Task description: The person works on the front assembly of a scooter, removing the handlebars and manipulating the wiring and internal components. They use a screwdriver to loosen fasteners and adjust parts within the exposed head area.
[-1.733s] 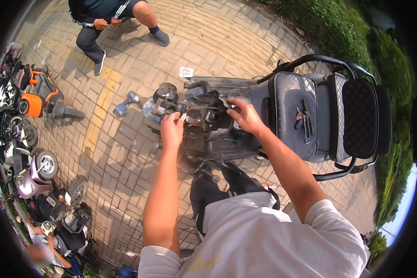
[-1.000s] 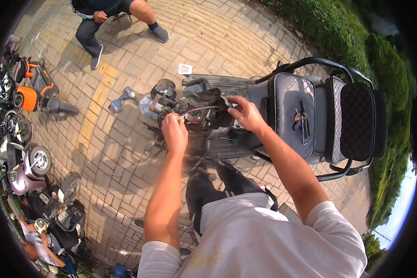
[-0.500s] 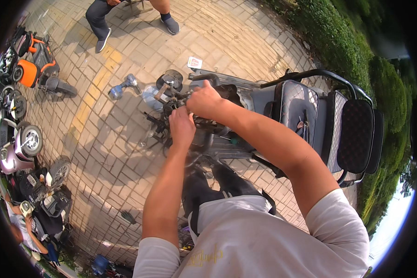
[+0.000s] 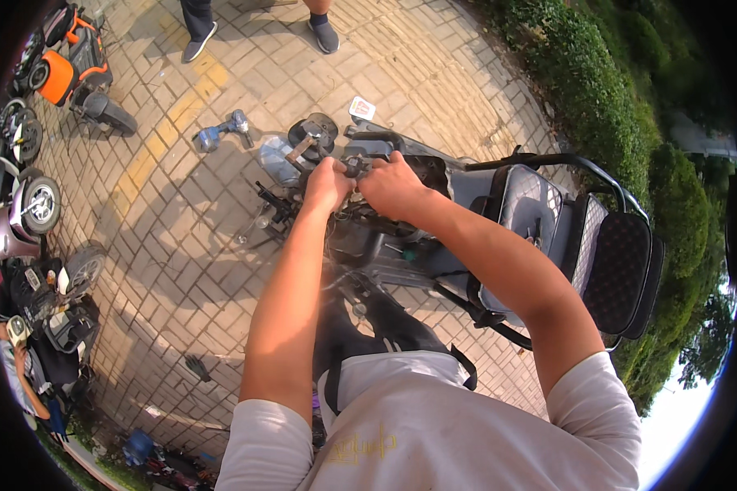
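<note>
Both my hands are at the stripped front end of an electric scooter (image 4: 458, 184), whose inner parts and wiring lie bare. My left hand (image 4: 329, 188) is closed, fingertips at a small dark part (image 4: 355, 166). Close beside it on the right, my right hand (image 4: 391, 188) is also closed, its fingers curled at the same part. What exactly the part is, I cannot make out. Just beyond my left hand are a brownish metal bracket (image 4: 301, 149) and a round black piece (image 4: 318, 128).
A blue cordless power tool (image 4: 223, 131) and a clear plastic sheet (image 4: 278, 161) lie on the paving. A small white card (image 4: 362, 108) lies beyond the scooter. Someone's shoes (image 4: 325, 34) are at the far side. Parked scooters (image 4: 45, 204) line the left; a hedge (image 4: 585, 90) runs along the right.
My left hand has moved forward, and my right hand has shifted to the right. They are now side by side, with the dark part showing between them. The whole view has shifted slightly.
</note>
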A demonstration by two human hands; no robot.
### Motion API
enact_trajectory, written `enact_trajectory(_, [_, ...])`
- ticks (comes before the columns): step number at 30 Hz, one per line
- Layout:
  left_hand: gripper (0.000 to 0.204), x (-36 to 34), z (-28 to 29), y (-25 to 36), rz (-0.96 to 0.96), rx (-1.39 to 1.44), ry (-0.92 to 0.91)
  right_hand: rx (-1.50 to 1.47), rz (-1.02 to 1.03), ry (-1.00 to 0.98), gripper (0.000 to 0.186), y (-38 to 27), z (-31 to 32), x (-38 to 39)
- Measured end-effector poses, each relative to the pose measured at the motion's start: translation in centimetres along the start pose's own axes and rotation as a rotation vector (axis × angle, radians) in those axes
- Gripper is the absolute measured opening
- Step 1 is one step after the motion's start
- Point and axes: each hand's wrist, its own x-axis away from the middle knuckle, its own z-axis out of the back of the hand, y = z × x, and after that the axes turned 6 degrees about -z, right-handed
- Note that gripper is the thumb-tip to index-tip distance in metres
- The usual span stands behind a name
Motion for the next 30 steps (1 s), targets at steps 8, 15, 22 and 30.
enact_trajectory(8, [0.016, 7.2, 0.5, -8.2, 0.511, 0.892, 0.779, 0.019, -0.001, -0.067, 0.011, 0.3, 1.1, -0.3])
enact_trajectory(15, [0.029, 7.6, -2.2, -1.9, -0.365, -0.284, 0.322, -0.005, 0.053, 0.039, 0.01, 1.1, -0.5, -1.4])
enact_trajectory(22, [0.024, 4.9, -1.0, -4.1, -0.341, -0.071, 0.055, -0.064, 0.029, -0.016, 0.011, 0.9, -0.5, -1.6])
enact_trajectory(30, [0.022, 4.9, -0.9, -4.2, -0.233, 0.196, -0.023, -0.225, -0.128, -0.375, 0.024, 0.3, 1.2, -3.6])
